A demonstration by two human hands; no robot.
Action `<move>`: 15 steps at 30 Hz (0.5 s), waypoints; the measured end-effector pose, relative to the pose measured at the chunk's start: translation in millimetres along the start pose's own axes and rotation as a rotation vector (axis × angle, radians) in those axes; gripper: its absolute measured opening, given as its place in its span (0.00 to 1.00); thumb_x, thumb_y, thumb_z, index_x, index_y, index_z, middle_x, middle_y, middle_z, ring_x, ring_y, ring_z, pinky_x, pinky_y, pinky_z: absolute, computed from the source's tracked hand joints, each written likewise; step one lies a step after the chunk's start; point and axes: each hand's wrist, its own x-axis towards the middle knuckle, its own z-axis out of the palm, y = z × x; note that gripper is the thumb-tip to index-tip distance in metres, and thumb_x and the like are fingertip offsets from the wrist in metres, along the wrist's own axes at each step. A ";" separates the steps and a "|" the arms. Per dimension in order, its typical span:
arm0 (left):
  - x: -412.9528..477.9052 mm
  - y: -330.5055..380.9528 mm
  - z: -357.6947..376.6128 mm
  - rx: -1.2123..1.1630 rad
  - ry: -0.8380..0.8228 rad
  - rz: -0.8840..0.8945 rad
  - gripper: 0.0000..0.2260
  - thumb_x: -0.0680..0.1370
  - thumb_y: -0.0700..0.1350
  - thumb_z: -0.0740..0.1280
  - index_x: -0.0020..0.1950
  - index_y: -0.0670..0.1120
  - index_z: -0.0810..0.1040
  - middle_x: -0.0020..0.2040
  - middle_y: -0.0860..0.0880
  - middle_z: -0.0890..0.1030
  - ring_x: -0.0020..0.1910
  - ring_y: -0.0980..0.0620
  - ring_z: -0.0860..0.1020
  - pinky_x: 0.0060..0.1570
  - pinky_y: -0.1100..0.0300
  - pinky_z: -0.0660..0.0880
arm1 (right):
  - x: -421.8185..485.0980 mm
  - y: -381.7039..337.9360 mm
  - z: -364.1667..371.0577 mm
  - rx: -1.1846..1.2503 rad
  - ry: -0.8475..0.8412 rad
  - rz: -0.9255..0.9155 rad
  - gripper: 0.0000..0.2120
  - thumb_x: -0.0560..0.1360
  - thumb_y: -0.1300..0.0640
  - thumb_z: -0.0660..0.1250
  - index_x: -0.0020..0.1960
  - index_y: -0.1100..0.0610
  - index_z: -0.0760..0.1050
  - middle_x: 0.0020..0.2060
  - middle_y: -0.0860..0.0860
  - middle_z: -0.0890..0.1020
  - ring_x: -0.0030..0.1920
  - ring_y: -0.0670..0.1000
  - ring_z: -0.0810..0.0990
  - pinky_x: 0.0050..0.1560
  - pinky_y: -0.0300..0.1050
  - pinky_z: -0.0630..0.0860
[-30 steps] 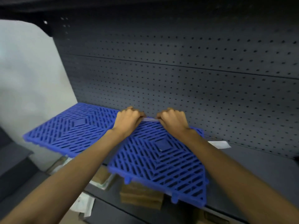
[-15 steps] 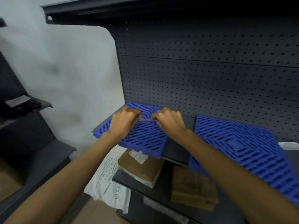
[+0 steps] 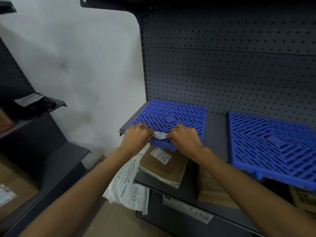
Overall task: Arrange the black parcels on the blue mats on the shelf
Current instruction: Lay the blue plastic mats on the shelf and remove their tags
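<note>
Pinching from both ends, my left hand [image 3: 136, 137] and right hand [image 3: 183, 139] hold a white strip [image 3: 160, 135] at the left blue mat's [image 3: 171, 115] front edge. Far left, a black parcel [image 3: 39, 108] lies on the neighbouring rack [image 3: 59, 104]. The right blue mat [image 3: 273, 142] overhangs the shelf's [image 3: 215, 134] front edge.

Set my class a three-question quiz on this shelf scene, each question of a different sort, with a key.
1. True or false: a black parcel lies on the left blue mat.
2. What do the left hand and the right hand pinch between them? A) a white strip B) a black parcel C) a plastic bag
3. Fill in: the brown parcel lies ___ the level of the left blue mat.
Key: 1 false; 2 A; 3 below.
</note>
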 end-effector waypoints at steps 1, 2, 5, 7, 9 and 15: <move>-1.1 0.4 1.8 -0.012 0.002 0.014 0.04 0.77 0.45 0.69 0.49 0.48 0.84 0.46 0.49 0.85 0.52 0.48 0.81 0.45 0.53 0.77 | -2.2 -0.5 1.9 0.001 -0.005 -0.001 0.11 0.80 0.58 0.63 0.58 0.47 0.80 0.47 0.47 0.82 0.55 0.52 0.76 0.32 0.45 0.63; -2.3 0.0 2.6 -0.029 0.005 0.022 0.05 0.77 0.45 0.69 0.49 0.48 0.84 0.47 0.49 0.85 0.52 0.48 0.81 0.46 0.53 0.78 | -4.0 -0.9 3.7 0.005 -0.003 -0.008 0.12 0.80 0.57 0.63 0.59 0.47 0.80 0.48 0.47 0.82 0.55 0.52 0.76 0.33 0.44 0.64; -7.0 -1.9 1.3 -0.072 0.010 0.052 0.06 0.76 0.47 0.71 0.51 0.48 0.84 0.48 0.49 0.85 0.51 0.48 0.82 0.49 0.53 0.78 | -9.2 -1.3 4.0 0.023 0.002 -0.020 0.12 0.81 0.57 0.62 0.60 0.47 0.80 0.49 0.48 0.81 0.54 0.52 0.77 0.34 0.44 0.65; -10.5 -2.7 -0.4 -0.061 0.012 0.079 0.06 0.75 0.47 0.73 0.50 0.48 0.84 0.47 0.50 0.86 0.50 0.49 0.83 0.46 0.54 0.79 | -12.4 -2.7 1.5 0.026 0.009 -0.027 0.12 0.80 0.57 0.62 0.60 0.48 0.80 0.47 0.48 0.81 0.52 0.52 0.77 0.33 0.44 0.64; -13.7 -4.4 -2.3 -0.039 -0.005 0.086 0.08 0.74 0.49 0.74 0.50 0.49 0.84 0.47 0.50 0.85 0.49 0.50 0.83 0.43 0.55 0.79 | -14.9 -6.3 -1.2 0.048 0.007 -0.035 0.12 0.80 0.56 0.62 0.60 0.49 0.80 0.46 0.48 0.81 0.50 0.52 0.78 0.32 0.44 0.62; -12.3 -5.4 -6.7 0.014 -0.062 0.070 0.09 0.76 0.53 0.71 0.51 0.50 0.83 0.49 0.51 0.85 0.49 0.50 0.83 0.43 0.57 0.79 | -18.9 -10.1 -14.5 0.063 -0.013 -0.062 0.11 0.80 0.55 0.63 0.60 0.50 0.79 0.47 0.49 0.81 0.48 0.51 0.78 0.31 0.43 0.63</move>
